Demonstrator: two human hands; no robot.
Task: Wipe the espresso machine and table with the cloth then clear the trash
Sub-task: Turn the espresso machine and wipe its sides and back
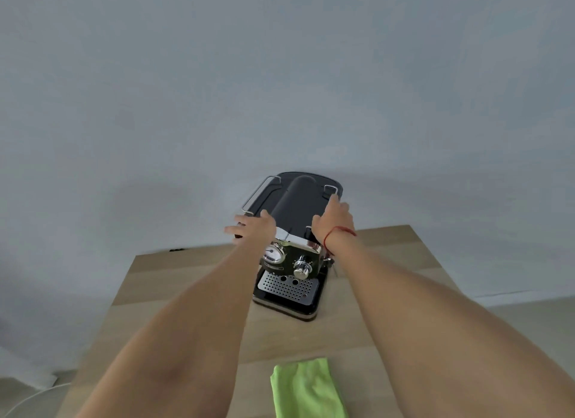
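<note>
Reviewer: Step?

Tagger: Pre-wipe, I'd say. Both hands are on the espresso machine (pixel 295 200), neither on the cloth (pixel 308 386). The green cloth lies folded at the near edge of the table (pixel 186 293), between the forearms, untouched.

Reviewer: Hands?

Tagger: Left hand (pixel 252 228) is against the machine's upper left corner, thumb on top, fingers fairly straight and spread down the side. Right hand (pixel 334 218) lies flat along the upper right edge, fingers straight toward the rear rail. Neither pinches anything. Looks like bracing or shifting the machine from both sides.

Reviewer: Machine position?

Tagger: Upright on the far half of the table, close to the wall, drip tray (pixel 286 288) facing the camera.

Reviewer: Next?

Tagger: Judgement only: free one hand, reach back for the cloth, steady the machine with the other while wiping the top. No trash in view, so that step looks far off.
</note>
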